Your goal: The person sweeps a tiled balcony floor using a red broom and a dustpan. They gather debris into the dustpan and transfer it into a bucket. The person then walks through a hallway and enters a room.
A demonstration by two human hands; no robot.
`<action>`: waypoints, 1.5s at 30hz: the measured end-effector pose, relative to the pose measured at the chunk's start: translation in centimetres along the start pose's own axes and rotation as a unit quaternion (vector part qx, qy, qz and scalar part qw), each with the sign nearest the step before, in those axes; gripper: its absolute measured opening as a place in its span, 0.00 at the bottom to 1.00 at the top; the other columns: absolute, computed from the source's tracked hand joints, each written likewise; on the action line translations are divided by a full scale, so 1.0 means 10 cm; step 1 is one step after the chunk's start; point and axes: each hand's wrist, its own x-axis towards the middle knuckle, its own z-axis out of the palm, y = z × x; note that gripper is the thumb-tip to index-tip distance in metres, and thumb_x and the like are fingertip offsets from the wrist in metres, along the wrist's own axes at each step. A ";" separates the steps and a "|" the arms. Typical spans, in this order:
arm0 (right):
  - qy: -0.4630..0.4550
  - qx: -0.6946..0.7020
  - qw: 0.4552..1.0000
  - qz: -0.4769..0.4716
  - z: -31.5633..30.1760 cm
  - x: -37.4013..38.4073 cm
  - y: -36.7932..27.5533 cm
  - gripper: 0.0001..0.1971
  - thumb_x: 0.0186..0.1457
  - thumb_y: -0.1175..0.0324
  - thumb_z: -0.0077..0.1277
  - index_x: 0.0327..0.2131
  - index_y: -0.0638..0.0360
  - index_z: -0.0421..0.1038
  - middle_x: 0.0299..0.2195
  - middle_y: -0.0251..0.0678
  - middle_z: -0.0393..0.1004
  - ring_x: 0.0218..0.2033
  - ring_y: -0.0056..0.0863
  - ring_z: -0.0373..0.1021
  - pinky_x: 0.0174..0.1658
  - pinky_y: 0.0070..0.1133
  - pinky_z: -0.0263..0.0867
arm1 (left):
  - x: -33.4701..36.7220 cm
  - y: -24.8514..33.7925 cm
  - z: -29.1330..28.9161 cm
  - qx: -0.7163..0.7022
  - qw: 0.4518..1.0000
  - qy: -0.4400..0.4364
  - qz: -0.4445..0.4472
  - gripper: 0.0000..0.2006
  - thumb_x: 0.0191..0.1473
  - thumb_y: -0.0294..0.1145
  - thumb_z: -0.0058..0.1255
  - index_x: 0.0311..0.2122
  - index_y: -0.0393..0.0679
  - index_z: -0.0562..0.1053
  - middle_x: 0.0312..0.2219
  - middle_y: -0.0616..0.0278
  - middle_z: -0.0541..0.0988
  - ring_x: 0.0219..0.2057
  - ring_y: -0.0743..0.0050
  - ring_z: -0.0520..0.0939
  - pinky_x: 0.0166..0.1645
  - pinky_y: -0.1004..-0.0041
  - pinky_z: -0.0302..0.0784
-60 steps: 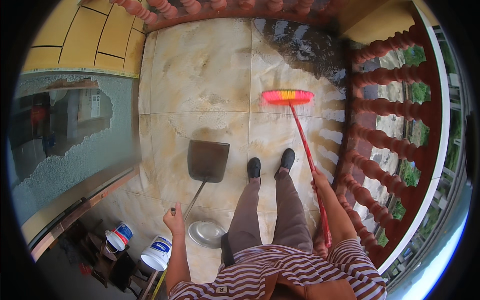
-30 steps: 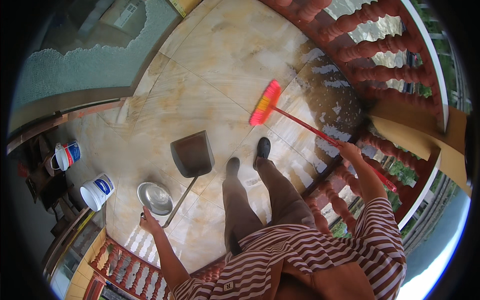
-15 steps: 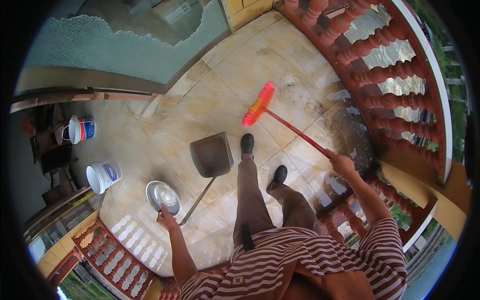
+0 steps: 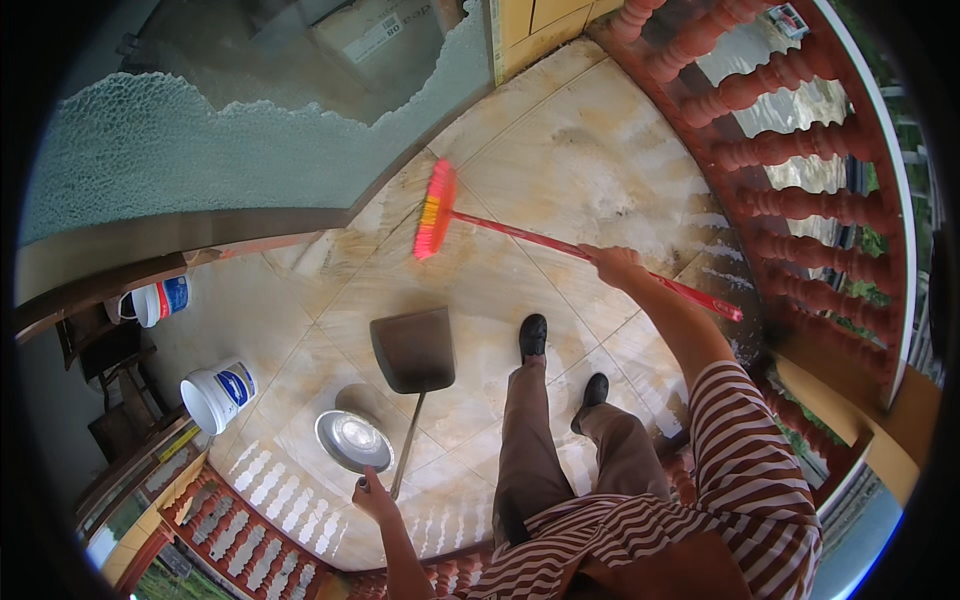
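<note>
My right hand point(image 4: 618, 266) grips the red handle of a broom point(image 4: 520, 232); the handle's end sticks out behind my wrist. The broom's head, with pink and yellow bristles, is near the foot of the glass panel and slightly blurred. Closed at the lower left, my left hand point(image 4: 377, 497) holds a round, shallow metal pan point(image 4: 353, 438) above the tiles, its shadow on the floor beside it. A dark long-handled dustpan point(image 4: 413, 352) is between the pan and my feet. Its handle point(image 4: 408, 450) passes close to my left hand; I cannot tell whether my fingers touch it.
Two white buckets, one tipped on its side point(image 4: 205, 400) and one farther back point(image 4: 163, 300), are at the left. A crazed, broken glass panel point(image 4: 250, 160) stands at the far left. Red balusters point(image 4: 790, 145) line the right. The tiled floor point(image 4: 570, 150) has wet, dirty patches.
The broom head has swung left toward the glass panel, and its handle now reaches past my right hand. My left hand still holds the pan. The whole view has shifted.
</note>
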 end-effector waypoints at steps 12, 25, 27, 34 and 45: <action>-0.138 0.043 0.924 0.353 -0.59 -2.99 2.31 0.21 0.56 0.62 0.41 0.54 0.27 0.63 0.38 0.42 0.75 0.41 0.43 0.72 0.40 0.38 0.67 | 0.19 0.48 0.45 0.028 0.997 0.035 0.060 0.27 0.54 0.47 0.51 0.17 0.29 0.70 0.11 0.60 0.69 0.15 0.74 0.66 0.21 0.65 0.63; 0.028 0.021 0.999 0.002 -1.36 0.86 0.88 0.25 0.53 0.71 0.39 0.55 0.31 0.63 0.38 0.39 0.76 0.40 0.39 0.73 0.39 0.32 0.67 | -0.20 1.20 1.00 0.021 0.995 0.046 0.091 0.26 0.54 0.48 0.51 0.15 0.34 0.69 0.10 0.64 0.68 0.11 0.78 0.64 0.14 0.72 0.58; 0.010 0.027 0.999 0.023 -1.47 0.92 1.35 0.23 0.55 0.68 0.40 0.53 0.29 0.64 0.39 0.38 0.76 0.41 0.40 0.72 0.41 0.32 0.66 | -0.35 1.62 1.05 0.025 0.997 0.004 0.073 0.25 0.54 0.47 0.51 0.17 0.33 0.70 0.11 0.65 0.69 0.11 0.78 0.66 0.13 0.73 0.61; -0.065 0.053 0.968 0.238 -1.33 -1.03 3.32 0.21 0.58 0.55 0.38 0.56 0.25 0.60 0.43 0.39 0.74 0.46 0.42 0.70 0.47 0.35 0.65 | -0.43 2.28 1.23 -0.013 0.997 -0.031 0.067 0.25 0.54 0.46 0.52 0.13 0.40 0.63 0.08 0.69 0.61 0.09 0.81 0.60 0.13 0.74 0.55; 0.034 0.050 0.980 0.191 -2.41 -0.69 3.16 0.23 0.55 0.63 0.40 0.55 0.25 0.63 0.38 0.39 0.76 0.38 0.40 0.73 0.39 0.34 0.68 | -0.20 3.39 2.00 0.101 0.969 -0.075 0.212 0.26 0.53 0.45 0.53 0.14 0.32 0.66 0.09 0.60 0.66 0.13 0.73 0.62 0.19 0.65 0.59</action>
